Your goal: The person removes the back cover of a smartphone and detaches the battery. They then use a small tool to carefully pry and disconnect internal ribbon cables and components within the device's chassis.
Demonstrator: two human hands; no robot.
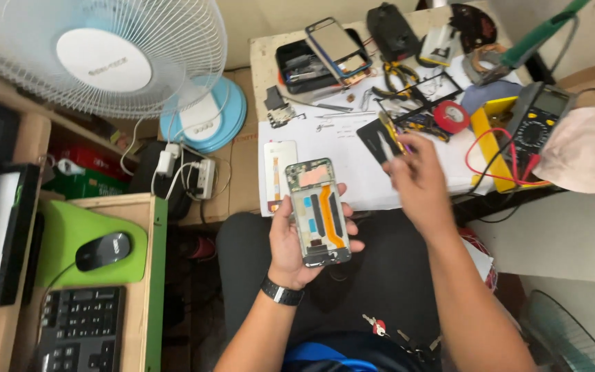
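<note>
Cluttered white bench lies just beyond both hands; left hand cradles an opened phone face-up over the lap, exposing its insides; right hand pinches a slim yellow-handled tool above it, multimeter nearby.

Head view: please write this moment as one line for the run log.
left hand: holds opened phone | right hand: holds small yellow-handled tool above white mat | multimeter: at right

Bright, even indoor light; soft shadows (edges bend slightly, some motion blur).
</note>
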